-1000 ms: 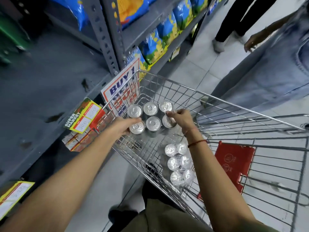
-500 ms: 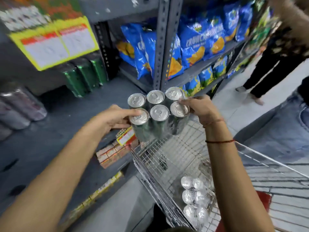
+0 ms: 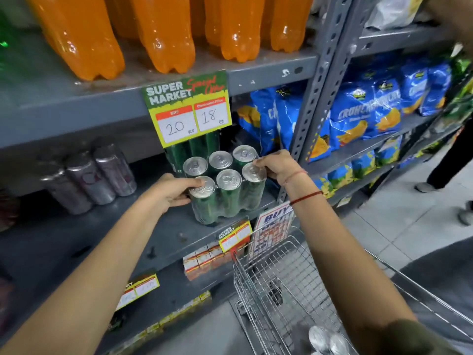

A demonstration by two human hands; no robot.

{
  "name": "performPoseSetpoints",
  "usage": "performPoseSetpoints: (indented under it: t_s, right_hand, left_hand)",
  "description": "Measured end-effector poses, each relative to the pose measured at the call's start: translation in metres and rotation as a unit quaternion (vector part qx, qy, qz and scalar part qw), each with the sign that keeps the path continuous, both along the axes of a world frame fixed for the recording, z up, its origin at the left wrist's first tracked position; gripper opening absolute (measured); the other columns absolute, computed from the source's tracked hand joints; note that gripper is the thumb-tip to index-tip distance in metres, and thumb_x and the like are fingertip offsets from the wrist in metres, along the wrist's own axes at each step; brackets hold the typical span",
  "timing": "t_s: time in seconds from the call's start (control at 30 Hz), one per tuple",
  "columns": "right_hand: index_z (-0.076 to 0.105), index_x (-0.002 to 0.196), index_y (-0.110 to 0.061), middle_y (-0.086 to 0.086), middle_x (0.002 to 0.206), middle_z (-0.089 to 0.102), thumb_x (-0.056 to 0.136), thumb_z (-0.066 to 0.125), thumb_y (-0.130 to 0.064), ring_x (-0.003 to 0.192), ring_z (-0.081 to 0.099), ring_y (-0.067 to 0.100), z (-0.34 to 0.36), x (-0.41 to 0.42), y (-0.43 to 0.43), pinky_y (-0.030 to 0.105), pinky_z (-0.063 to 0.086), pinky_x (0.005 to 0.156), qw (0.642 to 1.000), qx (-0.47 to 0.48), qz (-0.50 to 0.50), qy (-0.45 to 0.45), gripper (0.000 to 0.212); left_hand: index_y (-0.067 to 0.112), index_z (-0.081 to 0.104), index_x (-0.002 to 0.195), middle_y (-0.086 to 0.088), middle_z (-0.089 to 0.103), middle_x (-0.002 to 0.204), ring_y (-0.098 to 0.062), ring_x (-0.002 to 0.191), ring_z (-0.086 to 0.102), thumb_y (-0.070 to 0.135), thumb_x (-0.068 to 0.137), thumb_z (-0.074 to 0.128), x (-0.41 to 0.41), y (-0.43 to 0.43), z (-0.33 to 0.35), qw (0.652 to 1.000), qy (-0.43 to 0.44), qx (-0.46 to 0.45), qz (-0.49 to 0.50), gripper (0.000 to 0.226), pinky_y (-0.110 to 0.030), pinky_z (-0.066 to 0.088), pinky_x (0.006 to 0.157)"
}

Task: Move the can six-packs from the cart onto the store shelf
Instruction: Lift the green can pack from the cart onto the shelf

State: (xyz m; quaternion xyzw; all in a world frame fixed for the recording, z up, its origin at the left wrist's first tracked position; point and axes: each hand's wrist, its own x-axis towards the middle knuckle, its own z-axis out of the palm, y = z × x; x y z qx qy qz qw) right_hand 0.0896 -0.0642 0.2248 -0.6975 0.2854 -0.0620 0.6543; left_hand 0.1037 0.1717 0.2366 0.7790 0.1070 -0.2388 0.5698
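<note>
A shrink-wrapped six-pack of green cans [image 3: 225, 193] with silver tops stands upright on the grey shelf [image 3: 133, 226], near its front edge. My left hand [image 3: 169, 193] grips its near-left can. My right hand [image 3: 275, 166] holds the right-hand cans from the far side. Behind it more green cans [image 3: 194, 147] stand under a price sign. The wire cart [image 3: 276, 285] is below at the right, and the tops of another can pack [image 3: 325, 342] show in its bottom.
Purple-grey cans [image 3: 92, 175] stand on the same shelf to the left. Orange bottles [image 3: 163, 32] fill the shelf above. A grey upright post [image 3: 314, 98] divides off blue snack bags [image 3: 363, 114]. Another person's leg [image 3: 445, 160] is at the far right.
Both hands lifted the six-pack out of the cart, carried it up and left, and it now rests on the shelf in front of the green cans.
</note>
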Motion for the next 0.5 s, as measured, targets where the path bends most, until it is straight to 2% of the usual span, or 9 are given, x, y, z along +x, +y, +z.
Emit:
performPoseSetpoints:
  t_s: [0.03, 0.13, 0.23, 0.37, 0.43, 0.47, 0.5]
  right_hand:
    - [0.052, 0.092, 0.003, 0.008, 0.071, 0.052, 0.072, 0.072, 0.003, 0.083, 0.055, 0.022, -0.004, 0.008, 0.001, 0.037, 0.051, 0.074, 1.000, 0.004, 0.003, 0.002, 0.028]
    - [0.041, 0.073, -0.009, 0.011, 0.080, 0.055, 0.073, 0.072, 0.001, 0.088, 0.056, 0.024, -0.016, 0.024, 0.004, 0.042, 0.051, 0.087, 1.000, 0.004, 0.003, 0.009, 0.033]
    - [0.040, 0.064, -0.011, 0.007, 0.068, 0.049, 0.074, 0.070, 0.003, 0.077, 0.053, 0.021, -0.026, 0.033, 0.004, 0.037, 0.047, 0.076, 1.000, -0.003, 0.000, 0.010, 0.035]
    - [0.054, 0.062, -0.010, 0.005, 0.066, 0.056, 0.074, 0.074, -0.008, 0.070, 0.057, 0.019, -0.035, 0.036, 0.001, 0.030, 0.046, 0.068, 0.999, -0.022, 0.022, 0.007, 0.023]
    - [0.059, 0.071, -0.011, 0.004, 0.072, 0.060, 0.075, 0.075, -0.015, 0.071, 0.057, 0.016, -0.037, 0.029, 0.000, 0.025, 0.046, 0.063, 0.999, -0.028, 0.025, -0.006, 0.017]
    - [0.060, 0.077, -0.011, 0.005, 0.078, 0.061, 0.075, 0.074, -0.018, 0.074, 0.058, 0.018, -0.038, 0.023, -0.001, 0.024, 0.045, 0.063, 0.999, -0.025, 0.024, -0.019, 0.016]
    - [0.061, 0.086, -0.011, 0.007, 0.086, 0.062, 0.076, 0.074, -0.020, 0.079, 0.058, 0.019, -0.041, 0.017, -0.002, 0.026, 0.045, 0.067, 0.999, -0.025, 0.018, -0.033, 0.018]
  left_hand:
    - [0.002, 0.056, 0.106, -0.003, 0.055, 0.074, -0.008, 0.067, 0.054, 0.019, 0.071, 0.078, 0.004, 0.001, -0.003, 1.000, 0.002, -0.007, 0.010, 0.045, -0.023, 0.052, 0.057]
    - [-0.003, 0.050, 0.121, -0.004, 0.057, 0.079, -0.012, 0.074, 0.057, 0.019, 0.072, 0.077, 0.012, 0.000, -0.010, 1.000, 0.006, -0.001, 0.026, 0.061, -0.026, 0.050, 0.064]
    - [-0.005, 0.051, 0.120, -0.014, 0.061, 0.102, -0.019, 0.090, 0.058, 0.021, 0.072, 0.077, 0.017, -0.003, -0.019, 0.999, 0.006, 0.001, 0.035, 0.060, -0.027, 0.051, 0.069]
    - [0.002, 0.063, 0.108, -0.013, 0.067, 0.109, -0.020, 0.091, 0.064, 0.036, 0.072, 0.075, 0.023, 0.005, -0.029, 0.999, -0.023, 0.041, -0.004, 0.051, -0.023, 0.051, 0.063]
    - [0.007, 0.067, 0.096, -0.014, 0.069, 0.109, -0.025, 0.095, 0.067, 0.049, 0.072, 0.070, 0.021, 0.009, -0.030, 0.992, -0.052, 0.104, -0.056, 0.049, -0.027, 0.051, 0.067]
    - [0.007, 0.065, 0.099, -0.017, 0.067, 0.110, -0.030, 0.104, 0.064, 0.054, 0.072, 0.066, 0.018, 0.009, -0.031, 0.980, -0.081, 0.164, -0.075, 0.055, -0.032, 0.050, 0.072]
    - [0.007, 0.059, 0.111, -0.019, 0.061, 0.116, -0.035, 0.115, 0.056, 0.055, 0.074, 0.064, 0.015, 0.008, -0.034, 0.961, -0.127, 0.235, -0.072, 0.062, -0.038, 0.048, 0.080]
